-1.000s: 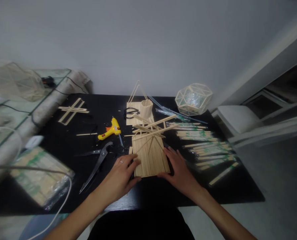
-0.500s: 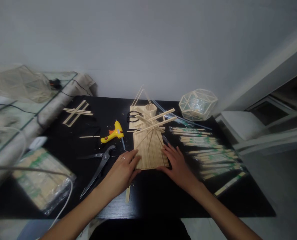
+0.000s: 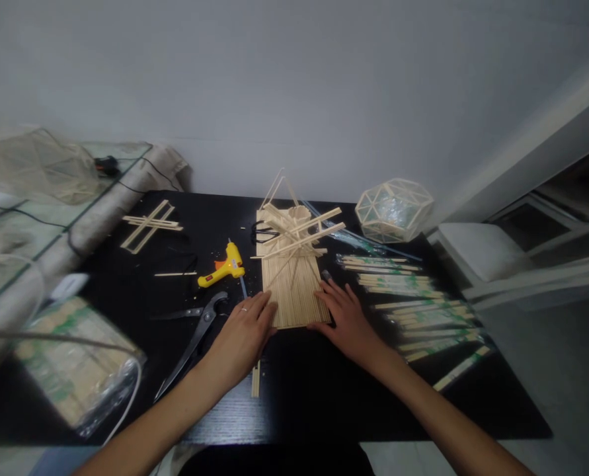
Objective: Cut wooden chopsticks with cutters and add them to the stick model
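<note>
A flat panel of glued wooden sticks (image 3: 294,294) lies on the black table (image 3: 304,390), with a tangle of crossed sticks (image 3: 299,235) rising from its far end. My left hand (image 3: 242,337) rests against the panel's left near corner, fingers stretched along its edge, a ring on one finger. My right hand (image 3: 346,320) lies flat at the panel's right near corner, fingers spread and touching the edge. Neither hand wraps around anything. A loose stick (image 3: 255,378) lies just below my left hand.
A yellow glue gun (image 3: 223,265) and black shears (image 3: 195,334) sit left of the panel. Wrapped chopsticks (image 3: 413,304) are spread on the right, a geometric stick frame (image 3: 393,209) behind them. A stick cross (image 3: 148,223) and a bagged bundle (image 3: 71,360) lie left.
Both hands have slid the stick panel away from me, toward the far side of the table. A loose stick is now uncovered near the table's front.
</note>
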`<state>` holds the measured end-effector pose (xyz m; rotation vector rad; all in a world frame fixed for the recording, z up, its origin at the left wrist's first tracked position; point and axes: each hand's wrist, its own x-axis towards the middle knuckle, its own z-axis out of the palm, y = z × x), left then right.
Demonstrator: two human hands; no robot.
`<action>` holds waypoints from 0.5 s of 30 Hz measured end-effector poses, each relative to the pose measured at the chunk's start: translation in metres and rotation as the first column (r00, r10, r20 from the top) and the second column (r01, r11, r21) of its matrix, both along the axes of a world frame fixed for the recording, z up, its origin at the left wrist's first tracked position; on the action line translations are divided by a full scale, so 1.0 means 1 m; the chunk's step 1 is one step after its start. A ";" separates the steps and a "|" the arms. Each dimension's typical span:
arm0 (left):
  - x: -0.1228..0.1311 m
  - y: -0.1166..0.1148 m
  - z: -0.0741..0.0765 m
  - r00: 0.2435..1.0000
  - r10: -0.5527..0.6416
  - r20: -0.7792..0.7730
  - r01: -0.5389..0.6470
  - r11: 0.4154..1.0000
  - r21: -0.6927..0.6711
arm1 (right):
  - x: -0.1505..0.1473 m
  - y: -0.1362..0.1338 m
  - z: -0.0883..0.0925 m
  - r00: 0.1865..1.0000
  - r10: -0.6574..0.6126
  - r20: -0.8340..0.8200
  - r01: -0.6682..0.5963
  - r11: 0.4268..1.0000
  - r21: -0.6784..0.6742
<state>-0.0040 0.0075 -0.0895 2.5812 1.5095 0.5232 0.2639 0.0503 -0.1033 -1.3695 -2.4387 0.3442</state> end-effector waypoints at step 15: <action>0.002 0.016 0.006 0.990 -0.004 -0.141 0.009 0.999 0.037 | -0.010 0.016 0.012 0.999 -0.001 0.050 0.002 1.000 -0.030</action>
